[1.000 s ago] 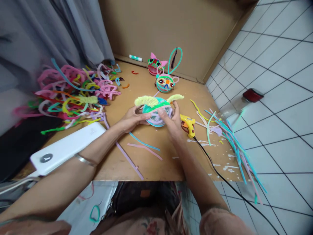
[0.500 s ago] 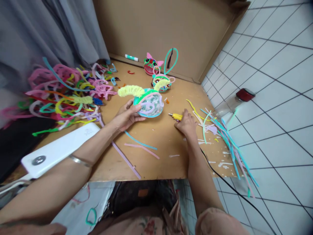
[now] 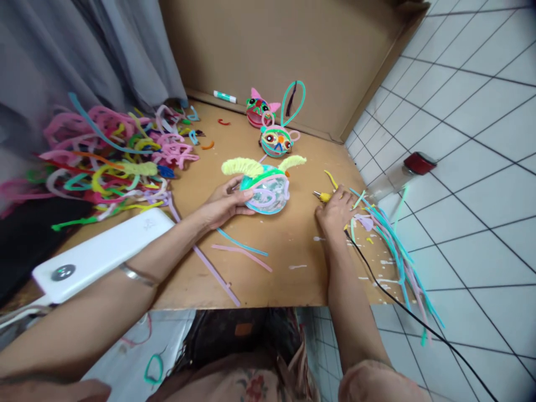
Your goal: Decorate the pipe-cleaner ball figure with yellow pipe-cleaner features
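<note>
The left hand (image 3: 220,205) is cupping a pipe-cleaner head (image 3: 264,187) with yellow horns near the worktop (image 3: 268,268) middle. The right hand (image 3: 337,212) is closing on the glue gun (image 3: 323,196) by the right edge. Two finished heads (image 3: 274,139) are sitting toward the back; loose pipe cleaners (image 3: 104,156) are waiting.

A tan cardboard tabletop (image 3: 268,268), flecked white near the right edge, carries a turquoise, green and lilac pipe-cleaner ball (image 3: 264,192) topped with pale yellow-green fuzzy horns. At far centre sit a teal head (image 3: 275,141) with red-ringed eyes and a pink-eared one (image 3: 258,110). Left, a pink, yellow and blue pile of pipe cleaners (image 3: 113,162); nearer, a white power bank (image 3: 103,251). Right, a yellow glue gun (image 3: 325,196), black cord (image 3: 402,307) and a red-lidded jar (image 3: 408,170) on white tiles.
</note>
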Action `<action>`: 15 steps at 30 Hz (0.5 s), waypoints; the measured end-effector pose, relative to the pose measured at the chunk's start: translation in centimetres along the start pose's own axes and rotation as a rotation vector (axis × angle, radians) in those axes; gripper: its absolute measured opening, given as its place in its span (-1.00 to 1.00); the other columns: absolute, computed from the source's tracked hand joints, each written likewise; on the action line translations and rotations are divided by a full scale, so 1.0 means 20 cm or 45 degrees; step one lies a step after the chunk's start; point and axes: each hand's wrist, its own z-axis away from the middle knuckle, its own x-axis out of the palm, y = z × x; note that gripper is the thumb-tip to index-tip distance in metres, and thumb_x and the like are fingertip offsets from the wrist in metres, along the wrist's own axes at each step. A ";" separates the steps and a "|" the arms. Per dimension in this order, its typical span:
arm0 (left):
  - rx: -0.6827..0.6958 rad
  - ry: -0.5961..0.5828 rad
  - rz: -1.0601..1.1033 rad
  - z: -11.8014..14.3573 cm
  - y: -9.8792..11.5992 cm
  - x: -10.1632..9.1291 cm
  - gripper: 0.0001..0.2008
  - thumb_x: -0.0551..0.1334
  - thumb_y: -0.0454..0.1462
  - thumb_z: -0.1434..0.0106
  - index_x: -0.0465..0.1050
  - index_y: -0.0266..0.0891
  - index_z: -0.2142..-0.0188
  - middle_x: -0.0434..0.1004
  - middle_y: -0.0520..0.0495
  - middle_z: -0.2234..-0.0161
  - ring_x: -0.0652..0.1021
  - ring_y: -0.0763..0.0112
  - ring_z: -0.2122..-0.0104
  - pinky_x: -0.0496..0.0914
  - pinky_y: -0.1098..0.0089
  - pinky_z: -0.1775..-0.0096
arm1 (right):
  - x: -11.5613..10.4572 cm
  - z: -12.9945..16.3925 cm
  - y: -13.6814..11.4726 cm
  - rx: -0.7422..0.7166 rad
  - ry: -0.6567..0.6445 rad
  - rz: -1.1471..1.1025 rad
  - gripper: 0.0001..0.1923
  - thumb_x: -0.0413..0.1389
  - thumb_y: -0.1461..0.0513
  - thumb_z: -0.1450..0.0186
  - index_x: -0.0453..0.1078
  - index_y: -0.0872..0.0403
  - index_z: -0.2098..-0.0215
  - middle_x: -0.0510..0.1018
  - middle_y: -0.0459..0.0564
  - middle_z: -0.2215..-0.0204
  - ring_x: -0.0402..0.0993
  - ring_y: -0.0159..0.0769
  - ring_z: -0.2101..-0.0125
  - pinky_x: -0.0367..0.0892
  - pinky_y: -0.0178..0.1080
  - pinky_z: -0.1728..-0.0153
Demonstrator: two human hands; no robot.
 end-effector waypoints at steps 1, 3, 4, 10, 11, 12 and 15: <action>-0.013 -0.005 -0.004 0.00 0.00 0.00 -0.34 0.52 -0.26 0.06 0.36 -0.24 -0.03 0.58 -0.13 0.14 0.65 0.34 0.35 0.62 0.36 0.37 | -0.01 0.01 -0.03 -0.048 0.016 -0.136 -0.27 0.11 0.25 -0.16 0.09 0.22 -0.28 0.27 0.38 -0.21 0.05 0.16 -0.29 -0.09 0.31 -0.23; -0.039 -0.025 -0.009 0.00 0.00 0.00 -0.32 0.51 -0.26 0.04 0.36 -0.25 -0.06 0.58 -0.15 0.14 0.65 0.33 0.33 0.62 0.34 0.35 | -0.01 0.05 -0.10 -0.105 0.021 -0.581 -0.32 0.13 0.13 -0.19 0.15 0.16 -0.24 0.30 0.31 -0.21 0.11 0.09 -0.27 -0.03 0.22 -0.25; -0.048 -0.042 -0.011 0.00 -0.01 0.00 -0.31 0.51 -0.26 0.04 0.36 -0.25 -0.08 0.57 -0.16 0.13 0.64 0.32 0.31 0.62 0.33 0.33 | -0.01 0.08 -0.14 -0.094 -0.023 -0.887 -0.35 0.13 0.06 -0.21 0.20 0.12 -0.21 0.34 0.26 -0.18 0.18 0.03 -0.24 0.06 0.15 -0.24; -0.074 -0.220 -0.079 0.01 -0.01 -0.02 -0.40 0.50 -0.20 0.02 0.42 -0.26 -0.01 0.51 -0.20 0.00 0.61 0.15 0.09 0.61 0.21 0.17 | 0.02 0.17 -0.29 0.094 -0.938 -2.300 -0.45 0.15 -0.23 -0.16 0.41 -0.01 0.14 0.61 0.01 0.11 0.44 -0.10 -0.07 0.37 -0.03 -0.06; -0.083 -0.245 -0.094 0.01 -0.02 -0.03 -0.41 0.50 -0.19 0.02 0.42 -0.26 0.00 0.51 -0.19 0.01 0.60 0.14 0.07 0.60 0.20 0.15 | 0.02 0.18 -0.30 0.092 -1.016 -2.359 -0.46 0.19 -0.22 -0.13 0.42 -0.01 0.17 0.62 0.00 0.14 0.46 -0.10 -0.07 0.39 -0.04 -0.05; -0.091 -0.264 -0.108 0.01 -0.02 -0.04 -0.42 0.50 -0.18 0.02 0.42 -0.26 0.01 0.52 -0.19 0.02 0.59 0.13 0.07 0.59 0.19 0.14 | 0.01 0.18 -0.30 0.084 -1.071 -2.393 -0.47 0.22 -0.21 -0.11 0.42 -0.01 0.19 0.63 -0.01 0.15 0.46 -0.09 -0.07 0.39 -0.04 -0.05; -0.112 -0.284 -0.133 0.01 -0.03 -0.05 -0.37 0.52 -0.17 0.05 0.42 -0.27 0.00 0.54 -0.20 0.04 0.60 0.14 0.08 0.58 0.22 0.14 | -0.02 0.19 -0.30 0.055 -1.175 -2.417 -0.53 0.28 -0.13 -0.10 0.42 0.01 0.22 0.65 0.00 0.17 0.48 -0.08 -0.05 0.40 -0.02 -0.05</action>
